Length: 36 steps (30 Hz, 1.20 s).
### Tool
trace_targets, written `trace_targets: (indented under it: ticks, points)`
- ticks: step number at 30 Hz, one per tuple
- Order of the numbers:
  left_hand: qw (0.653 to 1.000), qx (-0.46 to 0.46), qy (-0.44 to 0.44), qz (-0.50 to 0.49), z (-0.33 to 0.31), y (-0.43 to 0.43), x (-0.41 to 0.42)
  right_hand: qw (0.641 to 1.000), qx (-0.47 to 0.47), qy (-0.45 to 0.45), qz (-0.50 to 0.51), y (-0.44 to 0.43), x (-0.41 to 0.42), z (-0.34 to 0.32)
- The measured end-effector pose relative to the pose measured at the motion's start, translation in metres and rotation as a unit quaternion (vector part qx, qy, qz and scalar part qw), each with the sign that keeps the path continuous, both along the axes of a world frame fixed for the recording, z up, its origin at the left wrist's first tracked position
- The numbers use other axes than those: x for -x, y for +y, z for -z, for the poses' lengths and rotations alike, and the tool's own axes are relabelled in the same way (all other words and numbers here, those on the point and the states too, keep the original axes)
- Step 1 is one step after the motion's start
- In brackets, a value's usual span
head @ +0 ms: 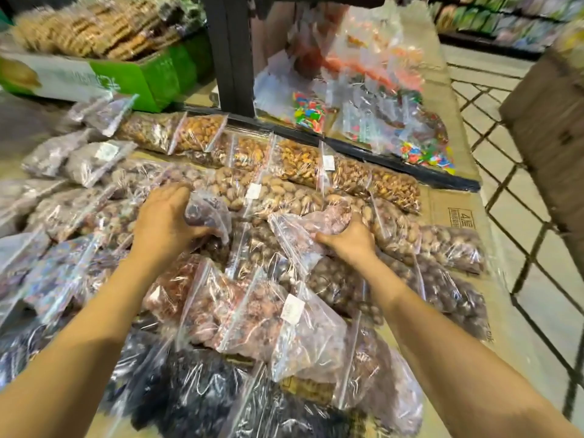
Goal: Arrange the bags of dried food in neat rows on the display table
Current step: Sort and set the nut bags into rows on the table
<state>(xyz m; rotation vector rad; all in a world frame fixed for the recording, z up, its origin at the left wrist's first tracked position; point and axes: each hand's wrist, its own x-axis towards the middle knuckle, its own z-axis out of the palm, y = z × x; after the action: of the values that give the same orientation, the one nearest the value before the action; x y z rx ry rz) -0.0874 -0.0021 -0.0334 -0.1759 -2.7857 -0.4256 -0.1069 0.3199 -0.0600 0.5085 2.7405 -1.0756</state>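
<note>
My left hand (164, 221) is closed around a small bag of dark purple bits (210, 213). My right hand (350, 240) is closed on a bag of pale pink bits (303, 230). Both bags sit in the middle of the display table (448, 213), on top of other bags. The pink bag lies slanted, its zip end pointing toward me and to the left. The neat row of brown nut bags (284, 191) is just past my fingers, going left to right. I think my right hand is nearer the gap, so the pink bag should turn to match that row.
</note>
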Motion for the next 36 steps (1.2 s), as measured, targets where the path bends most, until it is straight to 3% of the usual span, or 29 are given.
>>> trace_targets:
  ticks: [4,6,8,11,14,16,18,21,27,29,32,36]
  points:
    - [0.999,-0.031,0.024,0.006,-0.001,0.005,-0.006,0.997,0.022,0.072,0.006,0.004,-0.029,-0.013]
    - [0.984,-0.169,0.011,-0.049,-0.008,0.013,-0.015,0.99,0.007,0.144,0.004,0.011,-0.047,-0.027]
    - [0.931,-0.339,0.023,-0.133,-0.024,0.028,-0.028,0.98,0.031,0.195,0.017,0.022,-0.062,-0.048]
    - [0.833,-0.509,0.062,-0.206,-0.044,0.051,-0.051,0.948,0.206,0.228,0.085,0.052,-0.082,-0.063]
    - [0.729,-0.625,0.107,-0.256,-0.058,0.084,-0.086,0.871,0.452,0.132,0.143,0.093,-0.099,-0.057]
    - [0.709,-0.643,0.154,-0.245,-0.058,0.111,-0.113,0.815,0.566,0.069,0.103,0.122,-0.117,-0.049]
    - [0.701,-0.644,0.19,-0.24,-0.06,0.148,-0.144,0.799,0.597,0.033,0.062,0.149,-0.141,-0.036]
    - [0.687,-0.655,0.2,-0.242,-0.052,0.203,-0.185,0.833,0.551,-0.003,0.049,0.181,-0.17,-0.005]
    - [0.652,-0.655,0.111,-0.366,-0.013,0.256,-0.253,0.859,0.509,-0.03,0.03,0.211,-0.226,0.029]
    - [0.644,-0.657,0.078,-0.384,-0.006,0.263,-0.277,0.907,0.421,-0.025,0.001,0.213,-0.242,0.025]
    - [0.642,-0.658,0.082,-0.386,-0.005,0.282,-0.312,0.973,0.209,-0.051,-0.087,0.219,-0.259,0.02]
    - [0.676,-0.637,0.085,-0.36,-0.011,0.309,-0.353,0.986,-0.011,-0.061,-0.154,0.227,-0.268,0.014]
